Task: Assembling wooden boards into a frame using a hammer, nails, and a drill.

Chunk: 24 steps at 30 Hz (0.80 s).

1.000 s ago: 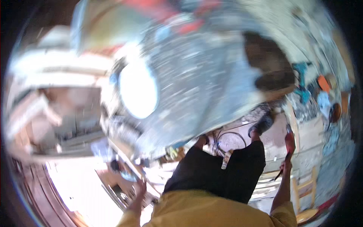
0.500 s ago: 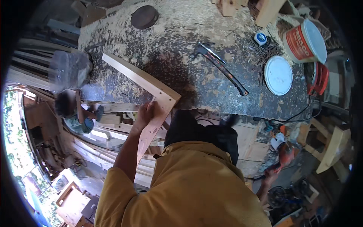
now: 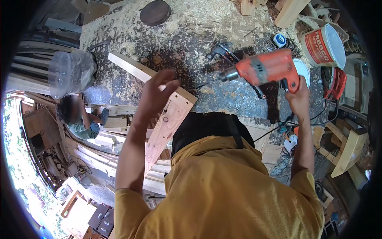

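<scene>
My right hand point(image 3: 299, 100) grips the handle of a red electric drill point(image 3: 270, 67) above the workbench. The drill's dark bit points left, toward the corner of a joined wooden frame point(image 3: 169, 129). My left hand point(image 3: 156, 92) hovers over or rests on that corner, thumb and fingers apart; contact is hard to tell. One pale board point(image 3: 129, 67) of the frame lies on the bench, and the other extends off the near edge toward me. Dark holes show near the joint. A claw hammer point(image 3: 220, 50) lies behind the drill, its handle partly covered.
Sawdust covers the workbench point(image 3: 191, 28). A round dark block point(image 3: 155, 12), a tape measure point(image 3: 279, 40), nails, a white lid point(image 3: 302, 71) and a bucket point(image 3: 324, 46) stand on it. A cord hangs at the right. A person point(image 3: 85, 123) sits at the left.
My right hand has brought the drill up from low at the right to above the bench. My left hand has shifted forward from the board's edge onto the corner, fingers opening.
</scene>
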Motion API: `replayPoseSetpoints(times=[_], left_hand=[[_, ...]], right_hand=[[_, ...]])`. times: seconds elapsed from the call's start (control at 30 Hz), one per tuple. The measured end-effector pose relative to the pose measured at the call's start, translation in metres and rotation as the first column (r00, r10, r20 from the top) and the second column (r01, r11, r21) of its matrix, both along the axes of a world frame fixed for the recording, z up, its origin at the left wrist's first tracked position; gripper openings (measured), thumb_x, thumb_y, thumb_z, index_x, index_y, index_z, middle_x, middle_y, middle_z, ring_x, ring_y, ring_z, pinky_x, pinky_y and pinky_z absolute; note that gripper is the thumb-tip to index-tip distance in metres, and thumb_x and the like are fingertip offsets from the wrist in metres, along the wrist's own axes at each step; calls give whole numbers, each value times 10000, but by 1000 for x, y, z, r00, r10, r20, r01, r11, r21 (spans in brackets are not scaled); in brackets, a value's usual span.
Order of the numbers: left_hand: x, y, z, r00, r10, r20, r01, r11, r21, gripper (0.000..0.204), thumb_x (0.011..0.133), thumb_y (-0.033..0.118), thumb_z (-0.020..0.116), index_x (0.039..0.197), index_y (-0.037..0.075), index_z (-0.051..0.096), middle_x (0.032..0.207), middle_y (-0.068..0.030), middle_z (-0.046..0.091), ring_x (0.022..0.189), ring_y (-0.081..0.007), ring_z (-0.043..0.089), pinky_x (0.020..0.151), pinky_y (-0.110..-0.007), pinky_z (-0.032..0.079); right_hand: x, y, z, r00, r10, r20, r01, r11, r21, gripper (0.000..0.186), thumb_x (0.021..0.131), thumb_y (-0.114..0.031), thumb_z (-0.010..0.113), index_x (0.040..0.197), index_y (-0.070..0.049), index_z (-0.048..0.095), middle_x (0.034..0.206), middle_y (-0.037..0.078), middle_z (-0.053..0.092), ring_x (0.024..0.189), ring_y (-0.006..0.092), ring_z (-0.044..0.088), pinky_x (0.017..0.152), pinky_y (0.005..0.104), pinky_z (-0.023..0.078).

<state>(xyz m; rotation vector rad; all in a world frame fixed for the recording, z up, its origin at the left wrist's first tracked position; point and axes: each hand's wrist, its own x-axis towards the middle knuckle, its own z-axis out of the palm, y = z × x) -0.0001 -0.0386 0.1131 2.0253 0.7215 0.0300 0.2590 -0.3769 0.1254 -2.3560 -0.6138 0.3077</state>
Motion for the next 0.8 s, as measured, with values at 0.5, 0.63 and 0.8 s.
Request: replayPoseSetpoints(times=[0.5,0.63,0.8], left_hand=[[114,8,-59,917,-350,194,351,472,-809,400,918,182,557,1276,38,451,1068,-71,629,696,-53,424,646,-222,409],[107,10,-59,944,-262,200,301,437,-848,396,921,178,556,1276,43,446,1072,-70,627,692,-56,426,646,-229,415],[103,12,-57,952,-257,165,280,515,-810,397,926,190,556,1270,37,430,1060,-64,610,714,-64,448,660,-240,431]], right_hand=[[45,126,-23,944,329,-32,-330,928,-176,417,628,3,602,1033,-31,510,817,195,594,799,420,580,698,398,460],[47,136,-25,935,343,-87,-354,919,-177,420,632,10,601,1040,-36,513,803,183,600,779,389,601,686,375,470],[45,141,-22,932,354,-79,-363,915,-177,428,631,9,609,1045,-37,513,822,183,597,772,369,605,699,364,477]])
